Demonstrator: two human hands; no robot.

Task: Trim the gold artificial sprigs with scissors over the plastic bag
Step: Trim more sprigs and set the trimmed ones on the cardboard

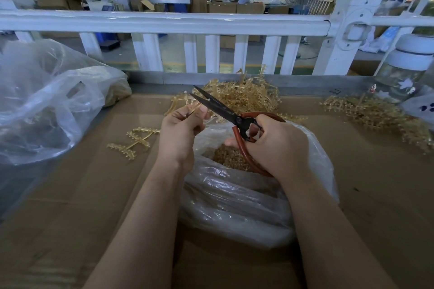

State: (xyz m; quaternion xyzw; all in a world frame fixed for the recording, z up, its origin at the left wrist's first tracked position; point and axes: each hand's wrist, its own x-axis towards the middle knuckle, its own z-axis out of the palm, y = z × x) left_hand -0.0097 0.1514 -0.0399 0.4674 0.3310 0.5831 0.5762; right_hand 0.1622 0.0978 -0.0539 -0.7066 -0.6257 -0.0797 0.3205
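Farthest left of the left hand's grip, a large clear plastic sack (47,101) slumps on the cardboard-covered worktop (364,183), some pale material dimly visible inside it. Nearer that grip, a loose gold sprig (133,142) with several toothed branches lies flat on the cardboard, apart from everything else.

The left hand (180,129) holds a narrow pinch, thumb and fingertips closed on the stem of a gold artificial sprig (180,102) whose branches fan out above and to the left of the fingers. Just above this grip the black blades of the scissors (218,108) stand open, their tips at the sprig's upper end. Behind the blades, a heap of gold sprigs (249,96) rests against the worktop's far metal edge.

Directly below both grips sits the plastic bag (234,195), its mouth open and gold cut pieces (229,156) showing inside.

The right hand (277,145) grips the scissors' red looped handles, fingers curled through and round them, right over the bag's mouth.

Right of that grip, a second heap of gold sprigs (375,115) spreads across the cardboard. Beyond it stands a glass jar with a white lid (406,68). A white railing (164,22) runs across behind the worktop.
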